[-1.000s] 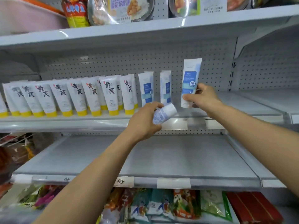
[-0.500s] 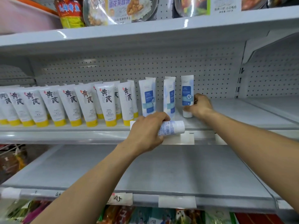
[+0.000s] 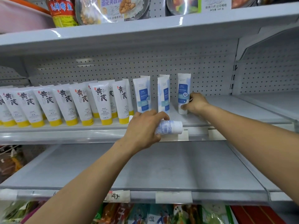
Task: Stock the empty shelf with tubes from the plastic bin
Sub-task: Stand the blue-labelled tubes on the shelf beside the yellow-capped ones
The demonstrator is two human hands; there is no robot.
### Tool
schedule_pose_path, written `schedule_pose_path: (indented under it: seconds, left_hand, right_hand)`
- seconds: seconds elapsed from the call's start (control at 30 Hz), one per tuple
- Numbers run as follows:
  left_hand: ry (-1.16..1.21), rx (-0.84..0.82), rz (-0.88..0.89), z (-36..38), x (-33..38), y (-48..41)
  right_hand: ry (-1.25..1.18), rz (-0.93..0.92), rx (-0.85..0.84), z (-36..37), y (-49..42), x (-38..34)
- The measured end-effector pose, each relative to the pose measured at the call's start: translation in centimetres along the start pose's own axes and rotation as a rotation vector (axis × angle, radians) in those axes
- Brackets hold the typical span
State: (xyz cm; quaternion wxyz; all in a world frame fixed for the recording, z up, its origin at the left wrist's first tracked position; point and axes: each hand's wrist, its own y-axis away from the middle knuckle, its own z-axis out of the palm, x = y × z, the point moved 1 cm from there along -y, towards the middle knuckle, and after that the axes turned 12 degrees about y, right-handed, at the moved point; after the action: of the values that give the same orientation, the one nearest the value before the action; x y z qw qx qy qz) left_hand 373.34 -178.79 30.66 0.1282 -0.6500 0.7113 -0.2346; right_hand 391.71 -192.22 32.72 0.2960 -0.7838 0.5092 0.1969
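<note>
The yellow-capped tubes (image 3: 100, 104) carry big black characters 黄芪. The blue-labelled tube (image 3: 184, 92) shows 控 in a white circle. The sideways tube (image 3: 169, 127) in the left hand (image 3: 143, 126) bears a barcode. A shelf-edge tag (image 3: 116, 196) has a handwritten 4.

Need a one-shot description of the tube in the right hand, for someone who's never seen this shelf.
On the pegboard-backed middle shelf, a row of yellow-capped tubes gives way to blue-label tubes. The target tube stands cap-down at the row's right end, gripped low by the right hand. It alone in the row is hand-held, with bare shelf on its right.
</note>
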Motion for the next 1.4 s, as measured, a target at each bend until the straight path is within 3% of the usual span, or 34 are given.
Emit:
schedule_pose_path:
  seconds: [0.1, 0.2, 0.3, 0.4, 0.5, 0.57, 0.87, 1.0, 1.2, 1.4]
  left_hand:
    - [-0.051, 0.007, 0.013, -0.4, 0.6, 0.2]
    - [-0.078, 0.019, 0.023, -0.7, 1.3, 0.3]
    - [-0.072, 0.027, -0.01, -0.9, 2.1, 0.3]
    - [-0.069, 0.026, -0.044, -0.9, 2.9, 0.2]
    - [-0.056, 0.019, -0.064, -0.9, 3.5, 0.2]
    - [-0.07, 0.025, -0.048, -1.0, 4.0, 0.5]
    - [-0.184, 0.179, 0.129, -1.6, 4.0, 1.6]
    - [-0.164, 0.316, 0.212, -1.8, 3.4, 2.1]
    - [-0.108, 0.238, 0.059, -1.5, 2.4, 2.5]
    - [-0.086, 0.157, -0.057, -0.1, 0.7, 2.4]
  right_hand:
    - [0.061, 0.007, 0.065, -0.7, 1.4, 0.0]
    - [0.027, -0.165, 0.223, -1.2, 3.7, -0.1]
    - [-0.047, -0.443, 0.005, -1.5, 6.9, -1.1]
    - [0.155, -0.566, -0.264, -1.8, 10.0, -1.7]
    - [0.569, -0.675, -0.1, -1.4, 11.8, -1.7]
    - [0.691, -0.711, 0.053, -1.2, 12.5, -1.9]
    - [0.55, -0.546, 0.113, -2.0, 11.8, -1.1]
    - [0.349, -0.39, 0.133, -2.8, 10.3, 0.0]
    - [-0.159, -0.161, 0.087, -3.3, 8.5, 0.2]
    - [-0.22, -0.1, 0.031, -2.5, 6.8, 0.0]
